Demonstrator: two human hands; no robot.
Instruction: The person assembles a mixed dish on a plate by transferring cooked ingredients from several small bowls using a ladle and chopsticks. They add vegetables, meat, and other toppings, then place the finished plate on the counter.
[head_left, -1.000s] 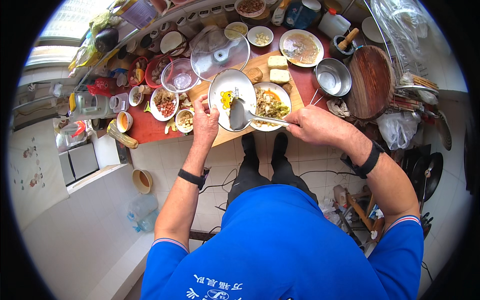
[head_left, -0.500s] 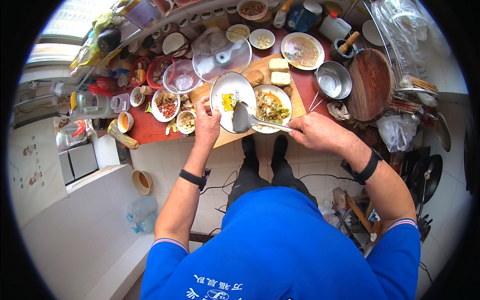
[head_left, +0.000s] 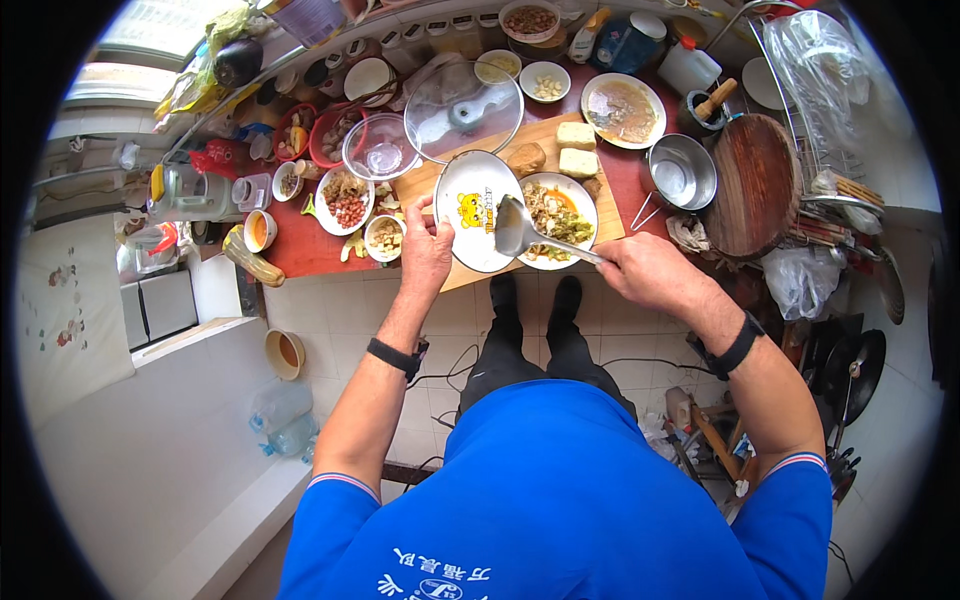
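Observation:
My left hand (head_left: 427, 252) grips the near rim of a white plate (head_left: 470, 195) with a yellow cartoon picture, which rests on a wooden cutting board (head_left: 470, 272). My right hand (head_left: 650, 270) holds the handle of a metal spatula (head_left: 516, 227), its blade hovering over the seam between that plate and a second white plate (head_left: 578, 192) heaped with mixed chopped food. Tofu blocks (head_left: 575, 147) and a brown chunk (head_left: 526, 158) lie on the board behind the plates.
The red counter holds a glass lid (head_left: 462, 98), a glass bowl (head_left: 380, 150), a metal pot (head_left: 680, 172), a round wooden board (head_left: 760, 185), a sauce plate (head_left: 622, 108) and several small bowls. A water jug (head_left: 283, 415) and cables lie on the tiled floor.
The spatula blade has shifted slightly between the two plates. My left hand keeps hold of the plate rim.

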